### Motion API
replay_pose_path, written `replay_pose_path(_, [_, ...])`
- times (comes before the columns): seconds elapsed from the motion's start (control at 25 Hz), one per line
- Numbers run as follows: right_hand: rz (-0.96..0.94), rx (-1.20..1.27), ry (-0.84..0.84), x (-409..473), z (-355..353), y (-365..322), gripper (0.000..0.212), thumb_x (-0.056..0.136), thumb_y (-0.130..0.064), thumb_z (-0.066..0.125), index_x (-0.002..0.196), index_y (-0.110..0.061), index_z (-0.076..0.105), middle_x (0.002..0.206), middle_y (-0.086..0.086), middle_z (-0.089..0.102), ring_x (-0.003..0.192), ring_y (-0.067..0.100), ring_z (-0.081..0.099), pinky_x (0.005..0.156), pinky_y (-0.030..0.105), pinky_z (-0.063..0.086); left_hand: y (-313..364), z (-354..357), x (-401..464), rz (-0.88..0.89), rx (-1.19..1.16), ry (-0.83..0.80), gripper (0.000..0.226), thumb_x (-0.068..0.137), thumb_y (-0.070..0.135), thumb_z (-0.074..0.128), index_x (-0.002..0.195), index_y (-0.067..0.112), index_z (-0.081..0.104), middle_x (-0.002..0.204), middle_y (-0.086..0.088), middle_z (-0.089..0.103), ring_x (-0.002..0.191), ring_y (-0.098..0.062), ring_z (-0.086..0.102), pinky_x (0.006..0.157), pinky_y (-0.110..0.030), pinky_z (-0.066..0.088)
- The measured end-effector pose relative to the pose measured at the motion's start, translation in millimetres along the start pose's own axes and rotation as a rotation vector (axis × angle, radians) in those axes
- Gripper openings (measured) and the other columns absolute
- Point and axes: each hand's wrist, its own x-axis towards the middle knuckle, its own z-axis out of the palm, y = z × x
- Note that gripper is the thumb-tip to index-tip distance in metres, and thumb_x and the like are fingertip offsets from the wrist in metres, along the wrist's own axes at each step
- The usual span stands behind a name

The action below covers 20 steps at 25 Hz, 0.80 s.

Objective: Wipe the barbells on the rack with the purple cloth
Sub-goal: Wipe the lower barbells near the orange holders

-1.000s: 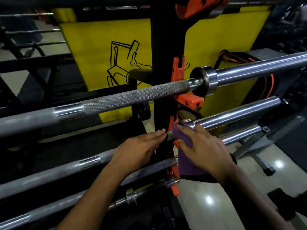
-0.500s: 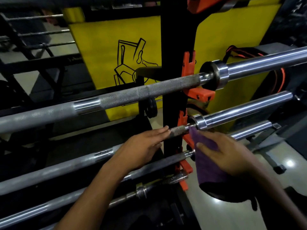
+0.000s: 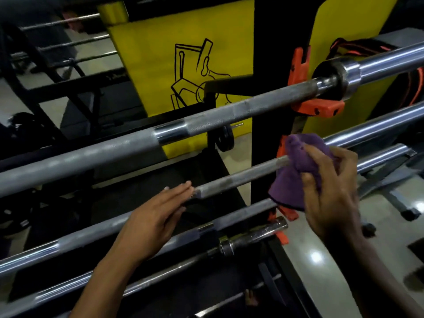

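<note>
Matt, rough-knurled metal barbell [image 3: 238,179]; soft fuzzy purple cloth [image 3: 296,171]; glossy floor [image 3: 321,260].

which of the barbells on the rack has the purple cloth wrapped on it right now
The second barbell from the top: the right hand bunches the purple cloth around it. The other bars are bare.

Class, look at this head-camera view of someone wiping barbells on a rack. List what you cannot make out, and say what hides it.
1. The second steel barbell, head view: the bunched purple cloth gripped by the right hand covers its collar.
2. The same bar's shaft under the flat left hand: contact unclear.
3. The top knurled barbell: both ends cut off by the frame edges.
4. The black drawing on the yellow panel: partly blocked by the black rack upright.
</note>
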Motion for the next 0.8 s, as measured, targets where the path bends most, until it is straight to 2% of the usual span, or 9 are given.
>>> replay_pose_path(0.04, [-0.035, -0.038, 0.053, -3.2, 10.0, -11.9, 0.04, 0.097, -0.017, 0.05, 0.137, -0.016, 0.049, 0.13, 0.023, 0.042, 0.112, 0.032, 0.049, 0.089, 0.046, 0.049, -9.2, -5.2, -10.9, 0.007, 0.015, -0.024, 0.047, 0.098, 0.023, 0.051, 0.145, 0.02, 0.052, 0.153, 0.008, 0.045, 0.135, -0.005, 0.049, 0.116, -0.034, 0.036])
replay_pose_path(0.08, [-0.064, -0.072, 0.079, -6.0, 23.7, -23.9, 0.04, 0.096, -0.018, 0.049, 0.135, -0.018, 0.049, 0.135, 0.023, 0.04, 0.116, 0.038, 0.048, 0.093, 0.052, 0.047, -18.5, -11.5, -20.6, 0.016, 0.035, -0.043, 0.048, 0.098, 0.024, 0.049, 0.146, 0.02, 0.051, 0.154, 0.008, 0.044, 0.135, -0.007, 0.049, 0.117, -0.034, 0.035])
replay_pose_path(0.16, [-0.071, -0.095, 0.011, -14.2, 58.6, -46.9, 0.039, 0.096, -0.027, 0.047, 0.135, -0.022, 0.05, 0.143, 0.015, 0.036, 0.128, 0.038, 0.043, 0.105, 0.054, 0.038, -34.6, -20.9, -38.1, 0.033, 0.06, -0.036, 0.048, 0.098, 0.027, 0.046, 0.145, 0.02, 0.051, 0.153, 0.006, 0.045, 0.134, -0.008, 0.05, 0.117, -0.032, 0.035])
replay_pose_path(0.28, [0.082, -0.154, -0.142, -26.2, 114.5, -72.5, 0.039, 0.099, -0.047, 0.042, 0.132, -0.028, 0.054, 0.149, 0.006, 0.041, 0.144, 0.03, 0.031, 0.116, 0.059, 0.023, -43.2, -23.6, -49.3, 0.037, 0.064, 0.002, 0.047, 0.096, 0.025, 0.047, 0.141, 0.016, 0.056, 0.149, 0.002, 0.051, 0.13, -0.012, 0.055, 0.11, -0.028, 0.04])
replay_pose_path(0.36, [0.131, -0.207, -0.12, -31.7, 133.0, -77.9, 0.038, 0.095, -0.052, 0.046, 0.122, -0.029, 0.06, 0.145, 0.005, 0.047, 0.145, 0.029, 0.031, 0.118, 0.058, 0.018, -46.0, -22.1, -49.6, 0.052, 0.048, 0.006, 0.046, 0.095, 0.023, 0.046, 0.138, 0.016, 0.06, 0.146, 0.002, 0.054, 0.127, -0.013, 0.057, 0.107, -0.022, 0.041])
replay_pose_path(0.48, [0.096, -0.302, -0.078, -28.7, 135.4, -89.9, 0.032, 0.09, -0.051, 0.055, 0.106, -0.025, 0.066, 0.134, 0.003, 0.056, 0.139, 0.029, 0.039, 0.116, 0.06, 0.02, -60.8, -30.1, -46.9, 0.07, 0.034, -0.045, 0.05, 0.096, 0.03, 0.044, 0.145, 0.032, 0.051, 0.151, 0.018, 0.044, 0.134, 0.002, 0.047, 0.107, -0.015, 0.04])
replay_pose_path(0.64, [-0.174, -0.313, -0.165, -42.6, 145.1, -115.1, 0.033, 0.097, -0.047, 0.052, 0.113, -0.024, 0.067, 0.131, 0.0, 0.058, 0.135, 0.025, 0.045, 0.115, 0.06, 0.02, -80.0, -34.8, -40.5, 0.118, -0.066, -0.129, 0.053, 0.095, 0.034, 0.053, 0.147, 0.042, 0.045, 0.151, 0.031, 0.037, 0.135, 0.01, 0.04, 0.104, -0.024, 0.049])
replay_pose_path(0.72, [-0.31, -0.324, -0.178, -40.4, 141.9, -101.0, 0.033, 0.096, -0.045, 0.054, 0.115, -0.022, 0.067, 0.127, 0.002, 0.061, 0.127, 0.027, 0.052, 0.111, 0.058, 0.028, -82.8, -36.4, -38.1, 0.153, -0.094, -0.147, 0.051, 0.096, 0.039, 0.048, 0.147, 0.042, 0.044, 0.151, 0.031, 0.037, 0.135, 0.01, 0.04, 0.103, -0.027, 0.05])
replay_pose_path(0.8, [-0.314, -0.44, -0.134, -19.7, 128.3, -60.4, 0.032, 0.095, -0.044, 0.055, 0.111, -0.019, 0.067, 0.117, 0.008, 0.062, 0.11, 0.032, 0.058, 0.098, 0.052, 0.041, -84.9, -34.4, -37.5, 0.167, -0.097, -0.134, 0.052, 0.096, 0.044, 0.042, 0.147, 0.042, 0.044, 0.152, 0.031, 0.037, 0.135, 0.01, 0.04, 0.104, -0.025, 0.048])
